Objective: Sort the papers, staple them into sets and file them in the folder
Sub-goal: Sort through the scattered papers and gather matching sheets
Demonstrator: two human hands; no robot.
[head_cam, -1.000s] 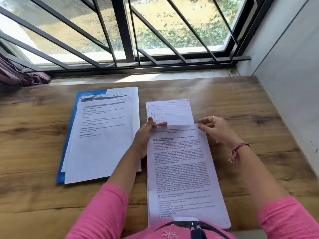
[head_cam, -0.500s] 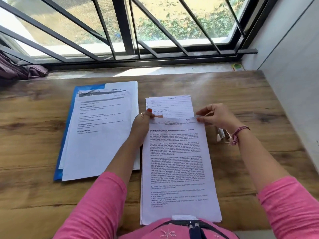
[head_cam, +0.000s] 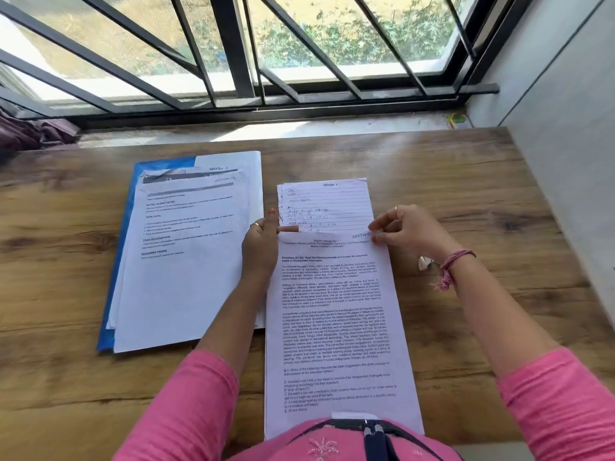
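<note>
The printed sheet [head_cam: 336, 327] has slid nearer, its top corners pinched by left hand [head_cam: 261, 242] and right hand [head_cam: 404, 232].

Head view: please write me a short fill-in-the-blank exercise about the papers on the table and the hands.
1. Both hands, the left hand and the right hand, pinch the top corners of the ____ sheet.
2. The lined handwritten page lies partly ____ that sheet.
3. The left paper pile rests on a ____ folder.

Answers: printed; under; blue
</note>
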